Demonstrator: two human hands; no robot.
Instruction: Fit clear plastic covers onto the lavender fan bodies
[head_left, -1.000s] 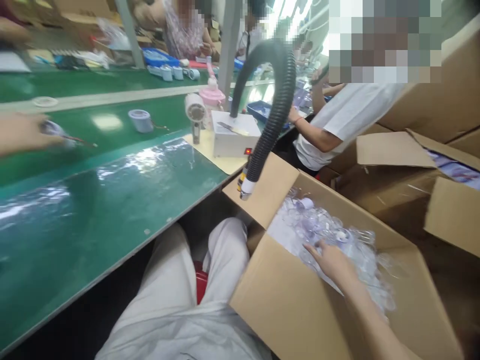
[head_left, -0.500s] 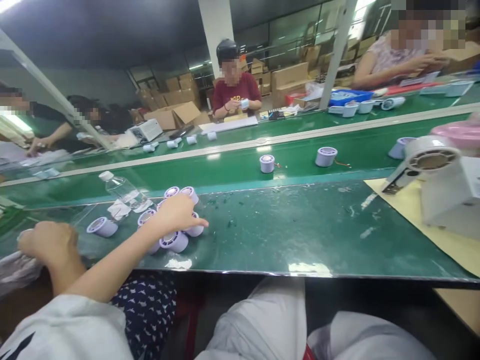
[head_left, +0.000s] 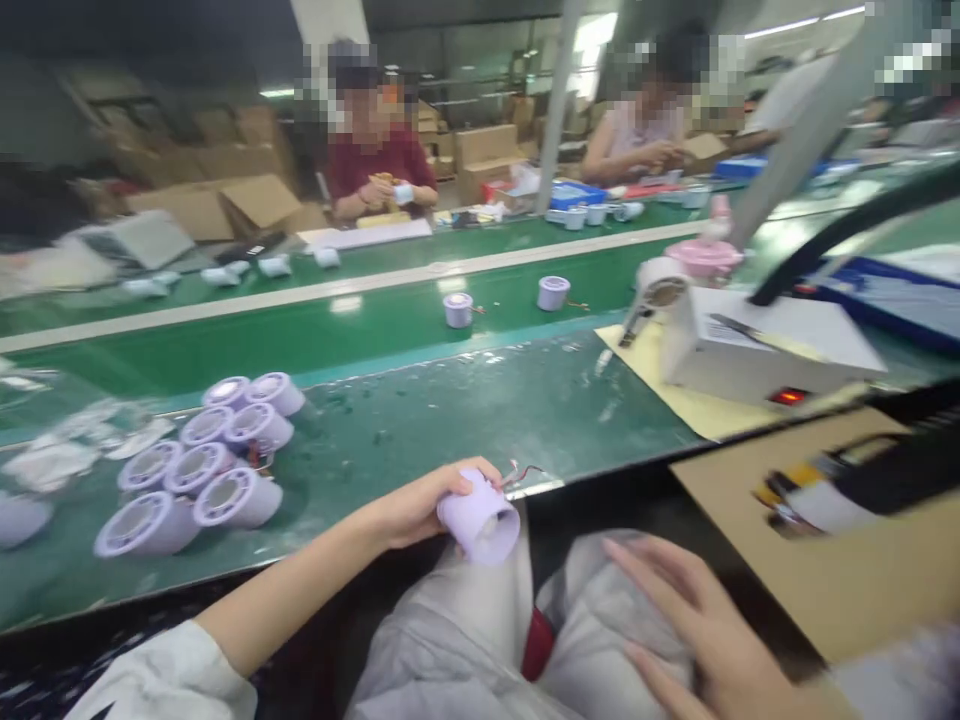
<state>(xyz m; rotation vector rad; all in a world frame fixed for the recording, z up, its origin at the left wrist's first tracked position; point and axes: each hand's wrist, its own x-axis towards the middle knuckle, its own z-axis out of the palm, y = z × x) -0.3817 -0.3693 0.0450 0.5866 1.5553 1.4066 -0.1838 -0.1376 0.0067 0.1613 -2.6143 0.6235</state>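
Note:
My left hand (head_left: 424, 505) grips a lavender cylindrical plastic housing (head_left: 476, 522) above my lap, its open end tilted down towards me. Thin red and dark wires (head_left: 527, 472) stick out from its far side. Over my right thigh, my right hand (head_left: 694, 620) is open, fingers apart, with nothing in it. To the left on the green bench stands a cluster of similar housings (head_left: 238, 497), their ringed ends facing up.
Two more housings (head_left: 458, 310) stand on the green belt (head_left: 360, 335) beyond the bench. A white box with a red lit switch (head_left: 780, 345) sits on yellow paper at right. Below it, cardboard (head_left: 810, 590) bears a yellow-and-black tool. Co-workers (head_left: 382, 165) sit across the belt.
My left hand has left the cluster and come right, towards my lap, with one housing in it. My right hand has come into view. The view has swung right.

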